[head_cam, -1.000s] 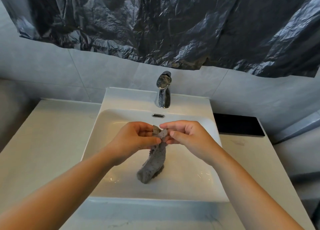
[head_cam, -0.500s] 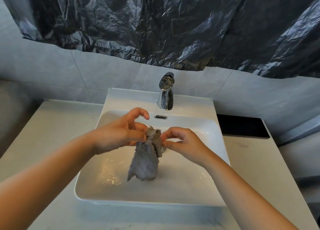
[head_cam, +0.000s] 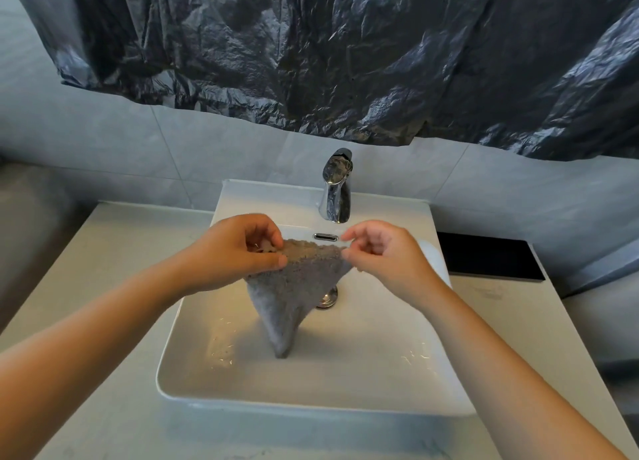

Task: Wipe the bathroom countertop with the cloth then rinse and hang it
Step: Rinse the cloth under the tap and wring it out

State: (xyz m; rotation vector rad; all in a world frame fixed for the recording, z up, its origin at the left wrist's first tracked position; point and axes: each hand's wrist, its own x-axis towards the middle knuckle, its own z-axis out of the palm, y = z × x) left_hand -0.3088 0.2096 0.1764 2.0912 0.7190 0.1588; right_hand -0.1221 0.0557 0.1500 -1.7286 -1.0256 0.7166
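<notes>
A grey fluffy cloth (head_cam: 297, 286) hangs spread in a triangle over the white sink basin (head_cam: 193, 383), its point dangling down into the bowl. My left hand (head_cam: 238, 248) pinches the cloth's upper left corner. My right hand (head_cam: 383, 252) pinches the upper right corner between thumb and fingers. Both hands hover above the basin, in front of the chrome faucet (head_cam: 336, 186). No water runs from the faucet. Droplets glisten on the basin floor. The pale countertop (head_cam: 86, 286) surrounds the sink.
A chrome drain (head_cam: 328, 298) peeks out behind the cloth. A black flat slab (head_cam: 491, 260) lies on the counter at the right. Crumpled black plastic sheeting (head_cam: 345, 55) covers the wall above grey tiles.
The cloth went from a twisted rope to an unfolded triangle. My hands moved apart, each to a top corner, and rose slightly above the basin.
</notes>
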